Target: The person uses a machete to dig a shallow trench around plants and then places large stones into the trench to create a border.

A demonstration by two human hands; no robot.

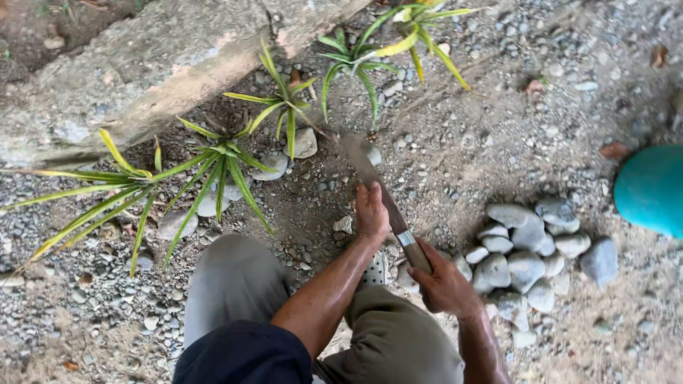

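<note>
— What's each grip doing?
— Right hand (447, 284) closed round the machete (384, 206) handle; left hand (372, 211) flat on the blade.
— Around them?
— Stone pile (530, 259) just right, striped plants (220, 163) beyond-left, open gravel between.

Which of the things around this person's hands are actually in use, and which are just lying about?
In use:
- long dirty machete-like blade with wooden handle
- right hand, gripping the handle
- left hand, resting on the blade
- small green-and-yellow striped plants near the blade tip

Lying about:
- pile of grey rounded stones
- teal rounded object
- rough concrete slab
</note>
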